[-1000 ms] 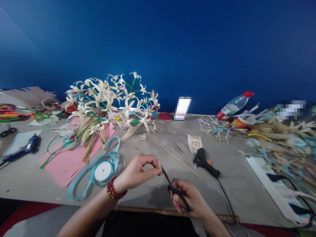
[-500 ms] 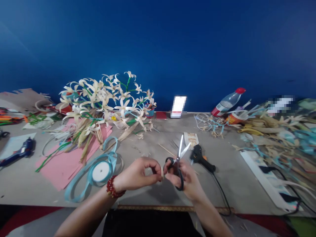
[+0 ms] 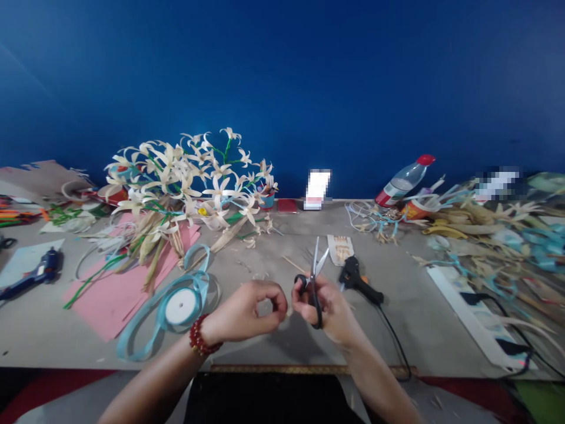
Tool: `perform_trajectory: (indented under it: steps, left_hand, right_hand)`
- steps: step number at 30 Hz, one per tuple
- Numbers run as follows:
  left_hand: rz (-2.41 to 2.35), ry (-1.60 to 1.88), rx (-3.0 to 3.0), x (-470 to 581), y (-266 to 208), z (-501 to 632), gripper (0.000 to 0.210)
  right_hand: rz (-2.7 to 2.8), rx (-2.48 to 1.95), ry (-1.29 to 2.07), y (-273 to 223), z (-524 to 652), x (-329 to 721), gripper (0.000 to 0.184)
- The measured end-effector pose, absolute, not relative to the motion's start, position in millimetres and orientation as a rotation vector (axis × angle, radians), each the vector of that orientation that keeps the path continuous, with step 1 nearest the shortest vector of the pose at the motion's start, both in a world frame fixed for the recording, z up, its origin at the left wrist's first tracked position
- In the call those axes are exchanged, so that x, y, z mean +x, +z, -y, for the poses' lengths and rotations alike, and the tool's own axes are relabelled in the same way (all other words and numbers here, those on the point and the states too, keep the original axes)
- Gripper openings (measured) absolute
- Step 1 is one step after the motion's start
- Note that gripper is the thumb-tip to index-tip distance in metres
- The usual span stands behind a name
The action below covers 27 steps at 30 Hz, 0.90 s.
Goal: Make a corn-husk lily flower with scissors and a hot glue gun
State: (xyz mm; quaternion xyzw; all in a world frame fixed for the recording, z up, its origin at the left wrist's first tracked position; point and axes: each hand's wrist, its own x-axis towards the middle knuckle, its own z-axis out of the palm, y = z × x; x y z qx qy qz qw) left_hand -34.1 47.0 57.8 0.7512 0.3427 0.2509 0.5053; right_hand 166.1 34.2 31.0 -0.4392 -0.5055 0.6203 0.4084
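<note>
My left hand (image 3: pixel 258 306), with a red bead bracelet (image 3: pixel 202 335) at the wrist, is closed in a pinch. A small pale strip (image 3: pixel 289 310) shows at its fingertips, mostly hidden. My right hand (image 3: pixel 332 306) is wrapped round black-handled scissors (image 3: pixel 313 277), whose blades point up and away, partly spread. Its fingertips are close to those of my left hand. Beyond the right hand lies a black glue gun (image 3: pixel 359 282), near a small white card with tan pieces (image 3: pixel 341 249). To the left rests a spool of light blue ribbon (image 3: pixel 180 306).
White handmade flowers (image 3: pixel 189 176) stand at the back left over pink paper sheets (image 3: pixel 106 306). A blue glue gun (image 3: pixel 44 268) lies far left. On the right are a power strip (image 3: pixel 463 318), a tilted bottle (image 3: pixel 404 181) and a heap of dried husks (image 3: pixel 485 229).
My right hand has shifted slightly left and up with the scissors, and its fingers have curled in. The pale strip shows less now. My left hand has barely moved.
</note>
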Motion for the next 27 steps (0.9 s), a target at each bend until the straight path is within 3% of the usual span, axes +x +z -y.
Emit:
perform_trajectory:
  steps: [4,9,17,27]
  left_hand:
    - [-0.866,0.774,1.566,-37.5,53.1,-47.8,0.007]
    - [-0.844,1.085,1.190,-28.4,28.9,-36.8,0.022]
    - [-0.775,1.215,1.097,-4.1,9.8,-22.5,0.012]
    - [-0.768,1.250,1.106,-4.7,23.8,-25.5,0.012]
  right_hand:
    - [1.198,-1.095,1.583,25.3,-29.1,169.5,0.031]
    - [0.981,-1.077,1.491,23.0,-25.8,162.2,0.035]
    - [1.116,-1.116,1.333,25.2,-24.2,149.9,0.022]
    - [1.106,-1.114,1.466,22.7,-21.3,158.4,0.035]
